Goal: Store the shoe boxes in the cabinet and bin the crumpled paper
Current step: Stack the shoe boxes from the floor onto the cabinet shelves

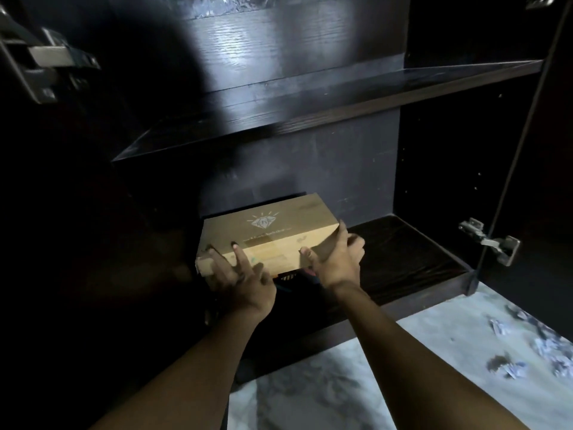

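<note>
A tan cardboard shoe box (pixel 273 231) with a white diamond logo on its lid sits low in the dark cabinet (pixel 403 252), at the left of the bottom shelf. It rests on something darker underneath, only a sliver of which shows. My left hand (pixel 238 277) grips the box's near left corner, fingers spread over the front face. My right hand (pixel 336 259) holds its near right corner, thumb on the front. Crumpled paper pieces (pixel 527 349) lie on the pale marble floor at the lower right.
An upper cabinet shelf (pixel 310 119) spans above the box. The right part of the bottom shelf shows bare wood. An open door with a metal hinge (pixel 493 242) stands at the right; another hinge (pixel 46 66) is at the upper left.
</note>
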Demonstrator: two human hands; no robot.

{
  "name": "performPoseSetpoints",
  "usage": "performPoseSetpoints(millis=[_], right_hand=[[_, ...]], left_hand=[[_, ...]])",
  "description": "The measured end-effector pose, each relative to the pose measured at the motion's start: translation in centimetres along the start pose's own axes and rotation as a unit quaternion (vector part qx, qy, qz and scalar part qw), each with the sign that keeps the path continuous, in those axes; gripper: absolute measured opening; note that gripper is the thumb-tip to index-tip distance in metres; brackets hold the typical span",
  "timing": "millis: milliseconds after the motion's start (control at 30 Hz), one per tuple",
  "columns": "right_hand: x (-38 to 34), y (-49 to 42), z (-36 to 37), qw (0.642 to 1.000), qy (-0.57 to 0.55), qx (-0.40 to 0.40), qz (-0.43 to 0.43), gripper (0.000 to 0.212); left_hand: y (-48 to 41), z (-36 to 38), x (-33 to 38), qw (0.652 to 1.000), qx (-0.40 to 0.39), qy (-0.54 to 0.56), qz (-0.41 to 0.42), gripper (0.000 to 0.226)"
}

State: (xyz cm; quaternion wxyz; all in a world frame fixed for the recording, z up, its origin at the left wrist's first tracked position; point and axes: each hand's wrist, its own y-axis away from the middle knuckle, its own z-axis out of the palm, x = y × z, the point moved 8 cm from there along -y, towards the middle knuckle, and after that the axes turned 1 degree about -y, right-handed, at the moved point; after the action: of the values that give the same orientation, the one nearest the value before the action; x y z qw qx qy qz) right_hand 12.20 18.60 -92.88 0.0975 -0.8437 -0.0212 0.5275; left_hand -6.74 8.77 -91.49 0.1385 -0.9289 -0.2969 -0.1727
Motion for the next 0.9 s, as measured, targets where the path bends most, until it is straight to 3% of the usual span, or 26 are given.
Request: performPoseSetpoints(millis=[200, 333, 467, 600, 700, 800, 900], right_hand=[[-0.6, -0.4, 2.1, 0.993, -0.112, -0.013, -0.03, 0.099], [-0.9, -1.3, 4.2, 0.981, -0.154, -0.117, -0.007, 0.095], [-1.4, -1.9, 6.0, 0.971, -0.127, -0.203, -0.008, 0.096], [-1.4, -2.0, 6.5, 0.968, -0.098, -0.231, 0.017, 0.091], [-1.1, -1.6, 5.5, 0.973, -0.069, -0.216, 0.037, 0.084], [-1.4, -1.0, 3.5, 0.977, -0.056, -0.206, 0.018, 0.057], [-2.0, 0.4, 0.3, 0.978, -0.021, -0.207, -0.002, 0.052]], left_hand=[[-2.7, 0.8, -1.7, 0.999, -0.042, 0.004, -0.011, 0.09], [-4.4, 0.4, -2.2, 0.997, -0.065, 0.025, -0.019, 0.086], [-6.1, 0.2, -2.4, 0.993, -0.096, 0.048, -0.046, 0.082], [-6.3, 0.4, -2.3, 0.992, -0.096, 0.06, -0.05, 0.086], [-5.9, 0.0, -2.1, 0.992, -0.108, 0.039, -0.048, 0.083], [-5.1, -1.1, -1.4, 0.994, -0.099, 0.015, -0.036, 0.079], [-4.2, -1.5, 0.0, 0.989, -0.09, 0.105, -0.061, 0.066]])
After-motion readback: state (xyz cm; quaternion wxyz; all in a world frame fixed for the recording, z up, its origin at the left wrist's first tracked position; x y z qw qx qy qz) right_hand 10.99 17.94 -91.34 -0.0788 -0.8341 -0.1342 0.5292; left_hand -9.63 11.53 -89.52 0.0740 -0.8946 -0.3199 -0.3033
